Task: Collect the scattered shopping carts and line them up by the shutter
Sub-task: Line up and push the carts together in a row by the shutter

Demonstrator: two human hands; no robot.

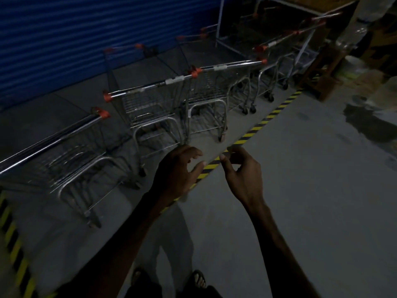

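Note:
Several wire shopping carts with orange-capped handles stand side by side facing the blue shutter (75, 35). The nearest cart (71, 160) is at the left. A second cart (148, 104) and a third cart (217, 89) follow to the right, and further carts (279, 61) stand behind them. My left hand (178, 168) and my right hand (240, 171) hover in front of the row with loosely curled fingers. Both hold nothing and touch no cart.
A yellow-and-black striped floor line (266, 117) runs diagonally along the carts' rear wheels. A metal rack frame (221, 37) stands behind the row at the back. Wooden furniture (322, 82) and clutter sit at the right. Grey floor (300, 190) stretches to the right of the line.

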